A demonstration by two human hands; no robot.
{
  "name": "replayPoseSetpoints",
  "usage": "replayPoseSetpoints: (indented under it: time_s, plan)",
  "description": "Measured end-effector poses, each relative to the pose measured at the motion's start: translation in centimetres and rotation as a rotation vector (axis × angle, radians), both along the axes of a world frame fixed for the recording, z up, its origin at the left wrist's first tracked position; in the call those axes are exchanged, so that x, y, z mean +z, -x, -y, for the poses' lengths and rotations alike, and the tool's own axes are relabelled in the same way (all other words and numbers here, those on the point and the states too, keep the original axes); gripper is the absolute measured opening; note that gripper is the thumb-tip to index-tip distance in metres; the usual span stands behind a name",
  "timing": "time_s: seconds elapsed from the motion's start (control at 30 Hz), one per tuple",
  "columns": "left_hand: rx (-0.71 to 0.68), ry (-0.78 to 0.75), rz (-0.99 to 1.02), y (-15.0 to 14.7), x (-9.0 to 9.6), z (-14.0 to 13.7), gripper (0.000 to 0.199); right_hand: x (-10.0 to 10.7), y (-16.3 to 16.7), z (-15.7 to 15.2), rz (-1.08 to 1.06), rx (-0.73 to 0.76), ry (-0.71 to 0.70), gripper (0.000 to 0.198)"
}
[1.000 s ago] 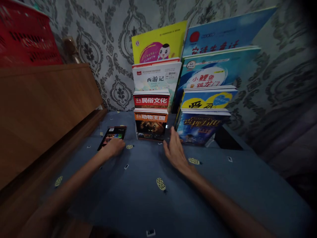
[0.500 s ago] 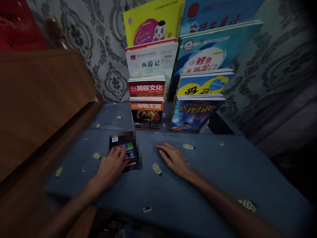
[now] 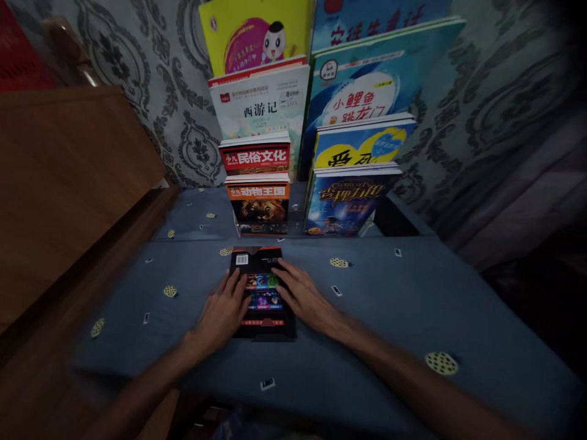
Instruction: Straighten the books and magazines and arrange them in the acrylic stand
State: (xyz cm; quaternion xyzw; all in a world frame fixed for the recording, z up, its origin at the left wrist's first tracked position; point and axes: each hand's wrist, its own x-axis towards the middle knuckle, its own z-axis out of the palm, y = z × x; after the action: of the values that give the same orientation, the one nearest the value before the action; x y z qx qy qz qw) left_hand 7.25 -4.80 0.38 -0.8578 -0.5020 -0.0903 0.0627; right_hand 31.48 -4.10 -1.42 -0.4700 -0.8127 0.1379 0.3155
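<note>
A black book (image 3: 263,313) lies flat on the cloth-covered table, with a white barcode and rows of small coloured pictures on the side facing up. My left hand (image 3: 224,310) rests on its left part, fingers stretched out and spread. On the opposite side, my right hand (image 3: 308,298) lays its fingertips on the book's right part, fingers also extended. Neither hand is wrapped around it. Behind the book stand an orange-and-black lion-cover book (image 3: 257,205) and a dark blue book (image 3: 346,205), each at the front of a row.
Taller books, including a white one (image 3: 261,101), a teal one (image 3: 362,85) and a yellow one (image 3: 243,30), stand in tiers against the patterned wall. A wooden panel (image 3: 68,183) borders the left. The blue-grey tablecloth (image 3: 376,318) has pineapple prints.
The black book has shifted right and closer to me, with my left hand on it. My right hand, apart from it before, now touches its right side. The view has turned slightly.
</note>
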Motion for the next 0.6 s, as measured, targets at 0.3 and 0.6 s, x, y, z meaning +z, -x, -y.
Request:
replayPoseSetpoints:
  time_s: [0.3,0.6]
  plan:
    - [-0.11,-0.022,-0.072,-4.2,1.5,-1.3,0.043,-0.5,-1.8,-1.2,0.154,-0.221,-0.057,0.042]
    - [-0.061,-0.003,0.044,-4.5,0.9,-6.0,0.047,1.7,2.0,-2.6,0.304,0.02,-0.069,0.043]
